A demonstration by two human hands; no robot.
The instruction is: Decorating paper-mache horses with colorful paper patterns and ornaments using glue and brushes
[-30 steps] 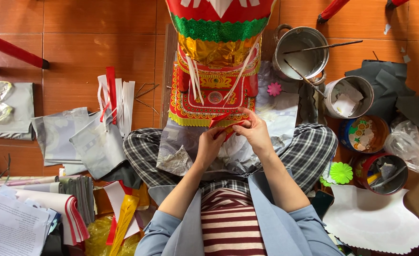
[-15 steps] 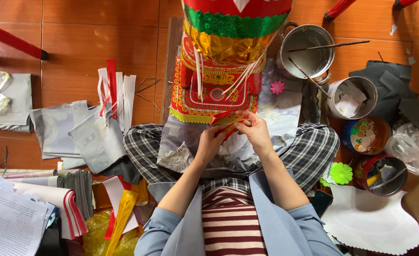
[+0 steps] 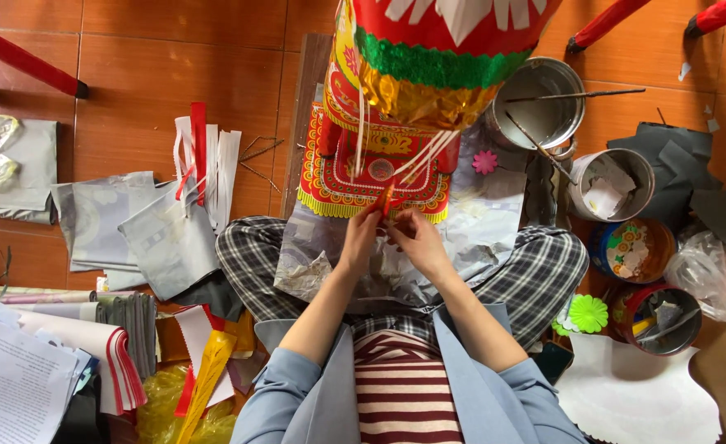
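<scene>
I sit cross-legged on the floor with a tall paper model (image 3: 387, 156) in red, gold and green in front of my knees. My left hand (image 3: 361, 234) and my right hand (image 3: 416, 234) meet at its front edge. Between the fingertips of both hands is a small red and gold paper piece (image 3: 389, 201), held close against the model's fringed base. White paper strips (image 3: 428, 148) hang down from the green and gold band above. A crumpled silver sheet (image 3: 478, 238) covers my lap.
Silver paper sheets (image 3: 124, 226) and red and white strips (image 3: 202, 160) lie at the left. Metal pots (image 3: 543, 103) with sticks, tins (image 3: 630, 247), a pink paper flower (image 3: 484, 162) and a green one (image 3: 587, 312) stand at the right. Paper stacks (image 3: 34, 370) lie bottom left.
The view has drifted so the model now fills more of the top. Both hands stay together at its base, working the small red piece slightly higher.
</scene>
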